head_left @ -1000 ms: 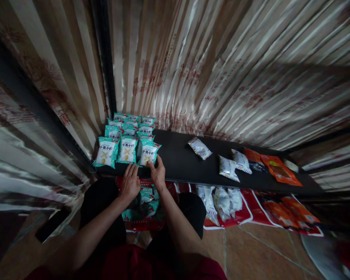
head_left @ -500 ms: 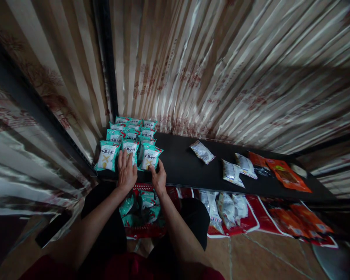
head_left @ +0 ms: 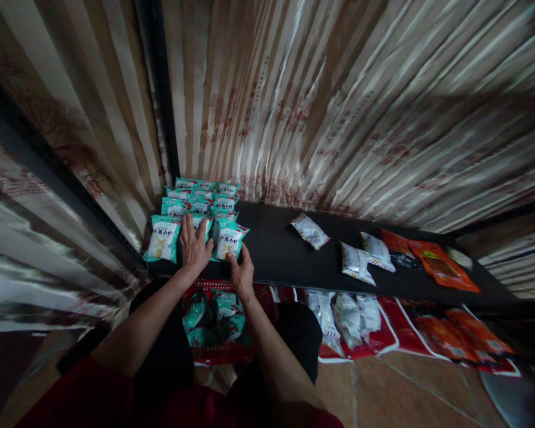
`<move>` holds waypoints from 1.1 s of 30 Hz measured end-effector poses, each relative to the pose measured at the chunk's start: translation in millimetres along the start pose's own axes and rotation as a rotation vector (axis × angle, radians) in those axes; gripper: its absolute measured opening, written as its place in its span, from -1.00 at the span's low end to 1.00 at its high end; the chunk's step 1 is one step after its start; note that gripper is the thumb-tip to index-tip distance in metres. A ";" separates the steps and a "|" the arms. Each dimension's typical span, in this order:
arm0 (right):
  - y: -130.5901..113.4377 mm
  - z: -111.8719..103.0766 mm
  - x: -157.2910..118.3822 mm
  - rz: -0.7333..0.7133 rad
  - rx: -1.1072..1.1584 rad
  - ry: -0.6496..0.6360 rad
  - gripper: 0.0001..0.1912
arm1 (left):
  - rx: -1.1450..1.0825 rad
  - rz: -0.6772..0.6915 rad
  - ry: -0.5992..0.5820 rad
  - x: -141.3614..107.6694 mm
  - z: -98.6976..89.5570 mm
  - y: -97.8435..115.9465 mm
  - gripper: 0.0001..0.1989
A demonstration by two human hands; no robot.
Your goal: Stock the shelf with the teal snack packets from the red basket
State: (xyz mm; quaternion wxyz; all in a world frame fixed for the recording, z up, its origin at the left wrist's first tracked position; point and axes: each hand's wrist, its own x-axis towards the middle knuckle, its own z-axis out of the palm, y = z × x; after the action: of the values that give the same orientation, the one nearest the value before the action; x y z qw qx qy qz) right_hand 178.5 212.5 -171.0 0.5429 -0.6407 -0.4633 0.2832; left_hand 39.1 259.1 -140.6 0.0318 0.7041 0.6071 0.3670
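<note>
Rows of teal and white snack bags stand at the left end of a black shelf (head_left: 276, 244). My left hand (head_left: 195, 245) lies with spread fingers against the front of the middle front bag (head_left: 201, 224), covering much of it. My right hand (head_left: 242, 268) is at the lower right corner of the right front bag (head_left: 229, 238), its thumb on the bag's face and its fingers along the side. Left of my left hand stands another front bag (head_left: 163, 239), which neither hand touches.
Silver-white packets (head_left: 310, 230) and orange packets (head_left: 441, 264) lie farther right on the shelf. Below it are a red basket (head_left: 214, 355) of teal bags and red containers with white and orange packets. A striped curtain (head_left: 294, 107) hangs behind; a dark post (head_left: 163, 89) rises at the left.
My left hand has shifted slightly up, its fingers more spread over the middle bag. My right hand has stayed at the right front bag. The view has moved a little.
</note>
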 end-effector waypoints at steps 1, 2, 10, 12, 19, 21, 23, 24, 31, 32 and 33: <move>0.6 0.4 -0.2 -0.006 -0.001 0.009 -0.42 | 0.007 0.015 0.006 -0.2 0.0 -0.8 -0.42; 1.2 0.7 -0.5 -0.013 -0.002 0.016 -0.42 | 0.008 0.028 0.015 -0.4 -0.1 -1.6 -0.43; 3.2 1.5 -1.7 -0.053 -0.019 0.019 -0.44 | -0.031 0.079 0.062 -1.0 -3.8 -9.1 -0.52; 3.7 2.5 -1.8 -0.057 -0.022 0.019 -0.44 | -0.037 0.094 0.070 -2.0 -4.1 -12.0 -0.53; 3.9 8.9 -3.3 -0.079 -0.069 0.014 -0.45 | -0.073 0.108 0.094 -7.7 -6.4 -15.8 -0.50; 3.2 11.1 -3.7 -0.086 -0.086 -0.003 -0.45 | -0.071 0.101 0.091 -8.4 -7.1 -16.2 -0.51; 2.5 12.8 -4.0 -0.081 -0.101 -0.023 -0.43 | -0.067 0.097 0.087 -8.8 -6.9 -17.3 -0.51; 2.3 13.4 -4.0 -0.078 -0.110 -0.031 -0.43 | -0.068 0.095 0.085 -9.0 -6.2 -18.1 -0.51; 2.6 12.3 -4.0 -0.133 -0.278 -0.043 -0.42 | -0.063 0.108 0.074 -17.9 2.7 -23.3 -0.48; 2.3 12.1 -4.4 -0.143 -0.308 -0.034 -0.41 | -0.052 0.110 0.071 -20.2 3.5 -23.0 -0.47; 1.9 11.9 -5.0 -0.150 -0.333 -0.021 -0.39 | -0.038 0.110 0.067 -22.6 4.1 -22.5 -0.47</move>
State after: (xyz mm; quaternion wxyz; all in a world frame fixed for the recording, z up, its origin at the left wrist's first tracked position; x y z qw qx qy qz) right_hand 166.6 213.2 -176.5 0.4439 -0.6824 -0.5560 0.1678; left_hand 22.7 246.8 -165.4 0.0046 0.7230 0.5611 0.4030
